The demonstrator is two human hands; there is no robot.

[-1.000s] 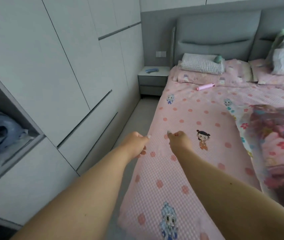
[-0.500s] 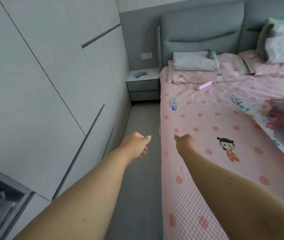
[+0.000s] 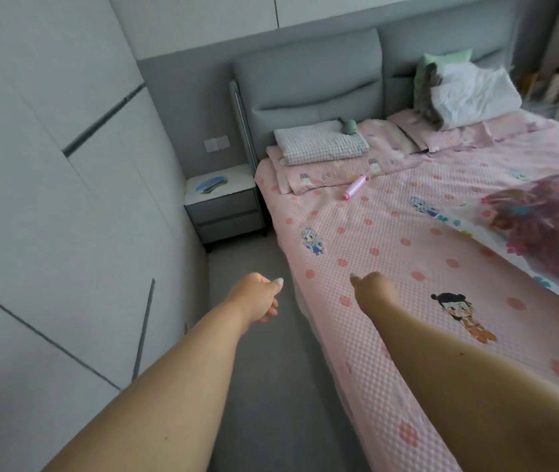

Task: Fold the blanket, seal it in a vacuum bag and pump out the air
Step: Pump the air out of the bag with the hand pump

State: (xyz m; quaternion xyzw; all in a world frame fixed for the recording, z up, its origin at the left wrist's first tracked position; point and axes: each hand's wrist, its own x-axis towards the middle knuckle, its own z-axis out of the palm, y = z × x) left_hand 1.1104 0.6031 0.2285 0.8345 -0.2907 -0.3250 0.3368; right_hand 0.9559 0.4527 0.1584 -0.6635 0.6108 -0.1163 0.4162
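Both arms stretched forward, low in view. Left hand [image 3: 257, 296] over the grey floor [image 3: 254, 386] at about 7 o'clock from centre, fingers curled in, thumb laid forward along the top; nothing visible between the fingers, though the palm side is hidden. Right hand [image 3: 373, 288] at about 5 o'clock, just over the left edge of the bed [image 3: 390, 233], curled likewise, thumb pointing ahead; whether it pinches the pink sheet [image 3: 356, 352] beneath cannot be told. Hands near each other, apart.

Blanket [image 3: 540, 226], dark pink with flowers, lying at 3 o'clock on the sheet, inside a clear printed bag [image 3: 458, 218], blurred and cut off by the right edge. Pink pump [image 3: 355, 187] at 12 o'clock, lying tilted on the sheet just before the pillows [image 3: 325, 172]. Folded checked cloth [image 3: 320, 144] on top of the left pillow. Nightstand [image 3: 223, 206] at 10 o'clock, beside the bed. White wardrobe [image 3: 50, 199] along the left.
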